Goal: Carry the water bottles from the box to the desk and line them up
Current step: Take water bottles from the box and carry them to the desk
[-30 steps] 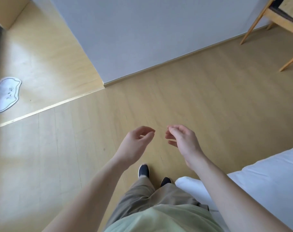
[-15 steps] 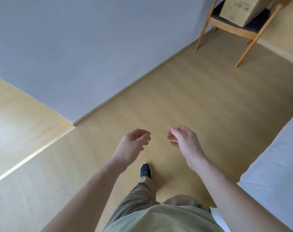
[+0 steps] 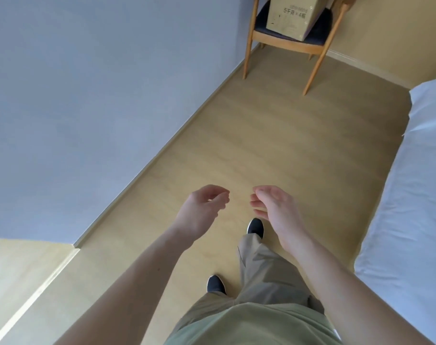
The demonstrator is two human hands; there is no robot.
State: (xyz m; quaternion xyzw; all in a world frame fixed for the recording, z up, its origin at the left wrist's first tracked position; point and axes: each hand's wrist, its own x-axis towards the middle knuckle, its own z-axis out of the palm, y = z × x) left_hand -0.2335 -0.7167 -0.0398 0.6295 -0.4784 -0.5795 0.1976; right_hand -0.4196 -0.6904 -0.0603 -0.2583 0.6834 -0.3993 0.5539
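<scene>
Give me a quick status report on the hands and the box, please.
Left hand and right hand both empty, fingers loosely curled. Cardboard box ahead on the wooden chair; no bottles visible. Bare floor between, bed along the right.

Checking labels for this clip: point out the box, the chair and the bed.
box [image 3: 293, 17], head view, on its printed front face
chair [image 3: 286, 44], head view, on the seat's front wooden rail
bed [image 3: 411, 195], head view, on the white sheet
</scene>
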